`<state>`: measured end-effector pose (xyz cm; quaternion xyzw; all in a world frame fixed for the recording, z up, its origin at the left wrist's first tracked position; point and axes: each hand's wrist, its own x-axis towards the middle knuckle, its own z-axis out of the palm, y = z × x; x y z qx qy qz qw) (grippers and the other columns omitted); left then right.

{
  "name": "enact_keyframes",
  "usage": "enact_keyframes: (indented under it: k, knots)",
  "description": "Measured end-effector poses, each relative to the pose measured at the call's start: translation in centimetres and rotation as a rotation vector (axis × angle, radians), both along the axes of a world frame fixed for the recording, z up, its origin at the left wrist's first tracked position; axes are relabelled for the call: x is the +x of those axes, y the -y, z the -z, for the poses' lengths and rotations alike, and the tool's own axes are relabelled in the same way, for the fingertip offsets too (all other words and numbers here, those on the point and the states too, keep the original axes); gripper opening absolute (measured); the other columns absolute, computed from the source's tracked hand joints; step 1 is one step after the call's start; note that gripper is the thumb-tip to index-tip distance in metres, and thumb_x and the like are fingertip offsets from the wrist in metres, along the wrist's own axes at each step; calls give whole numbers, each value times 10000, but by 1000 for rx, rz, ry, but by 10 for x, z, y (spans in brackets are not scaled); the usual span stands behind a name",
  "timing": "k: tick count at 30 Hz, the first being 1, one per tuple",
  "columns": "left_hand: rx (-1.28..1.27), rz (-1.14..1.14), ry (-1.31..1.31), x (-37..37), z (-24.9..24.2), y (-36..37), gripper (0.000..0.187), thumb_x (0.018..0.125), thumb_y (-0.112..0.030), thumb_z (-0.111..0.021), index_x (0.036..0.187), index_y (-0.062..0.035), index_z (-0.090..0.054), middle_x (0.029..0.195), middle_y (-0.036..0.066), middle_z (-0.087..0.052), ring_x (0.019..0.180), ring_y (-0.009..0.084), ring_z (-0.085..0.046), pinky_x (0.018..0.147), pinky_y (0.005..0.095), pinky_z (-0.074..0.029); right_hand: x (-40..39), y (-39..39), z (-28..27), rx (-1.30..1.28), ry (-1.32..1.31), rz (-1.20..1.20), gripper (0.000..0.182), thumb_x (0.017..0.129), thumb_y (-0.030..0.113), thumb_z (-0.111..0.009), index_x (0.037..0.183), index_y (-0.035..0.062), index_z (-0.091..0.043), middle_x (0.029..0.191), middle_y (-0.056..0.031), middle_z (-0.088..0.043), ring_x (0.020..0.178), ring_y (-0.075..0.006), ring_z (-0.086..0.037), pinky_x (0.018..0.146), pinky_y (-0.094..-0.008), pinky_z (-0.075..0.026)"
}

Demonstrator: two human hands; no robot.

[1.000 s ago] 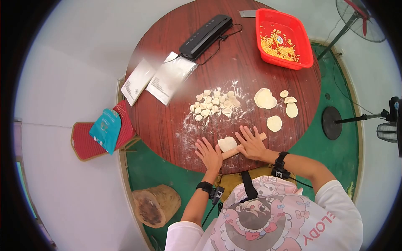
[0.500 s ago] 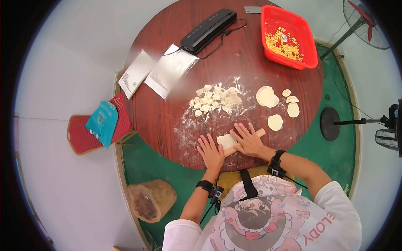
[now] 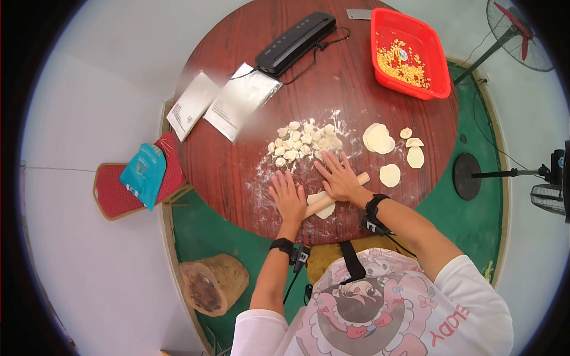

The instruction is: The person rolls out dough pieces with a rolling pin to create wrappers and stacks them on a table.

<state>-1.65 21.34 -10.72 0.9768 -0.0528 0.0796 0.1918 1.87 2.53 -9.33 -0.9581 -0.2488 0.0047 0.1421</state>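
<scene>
My left hand point(image 3: 289, 199) lies flat with its fingers spread over the left end of a wooden rolling pin point(image 3: 319, 204). On the pin's right part rests my right hand point(image 3: 340, 180), palm down and fingers apart. A flat piece of dough point(image 3: 326, 212) lies beneath the pin and shows on both sides of it. Beyond my hands is a cluster of small dough pieces point(image 3: 295, 142) on floured wood. To the right lie round wrappers: a stack point(image 3: 378, 138), a single one point(image 3: 390, 175), and several more point(image 3: 415, 156).
The round table point(image 3: 231, 178) also holds a red basin point(image 3: 441, 65) with yellow bits, a black machine point(image 3: 297, 43) with a cord, and silvery packets point(image 3: 240, 104). A red chair point(image 3: 116, 187) with a blue bag point(image 3: 145, 172), a log stump point(image 3: 215, 285) and fans point(image 3: 467, 176) stand around.
Both my hands have moved forward and a little left with the rolling pin. The pin now crosses the dough, where before it lay at the dough's near edge.
</scene>
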Motion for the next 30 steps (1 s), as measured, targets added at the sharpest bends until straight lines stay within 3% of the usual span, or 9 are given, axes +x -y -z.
enact_keyframes:
  k: [6, 13, 19, 30]
  knots:
    - [63, -44, -170, -43, -2, 26, 571, 926, -308, -365, 1395, -5, -246, 1450, 237, -176, 1344, 414, -126, 1060, 547, -88, -12, 5, 0, 27, 43, -74, 576, 819, 255, -498, 1340, 56, -354, 1432, -195, -247, 1337, -322, -217, 1065, -536, -130]
    - [82, -35, -161, -47, 1, 28, 570, 930, -308, -351, 1403, -12, -229, 1444, 235, -194, 1345, 399, -140, 1060, 548, -92, -41, 18, -2, 38, 47, -96, 575, 842, 319, -503, 1334, 55, -365, 1416, -202, -274, 1315, -328, -254, 1047, -541, -162]
    - [150, -19, -156, -23, -3, 26, 585, 923, -308, -363, 1410, -22, -210, 1439, 236, -207, 1336, 411, -160, 1058, 551, -96, -18, 8, 0, 52, 32, -19, 561, 807, 279, -493, 1312, 56, -395, 1417, -204, -270, 1322, -332, -244, 1048, -555, -157]
    - [10, -78, -42, 31, 5, 10, 599, 917, -315, -395, 1415, -43, -206, 1443, 251, -182, 1347, 408, -117, 1068, 535, -72, 35, -9, -3, 38, 146, 97, 577, 745, 208, -504, 1287, 33, -404, 1429, -208, -244, 1338, -330, -213, 1071, -547, -125]
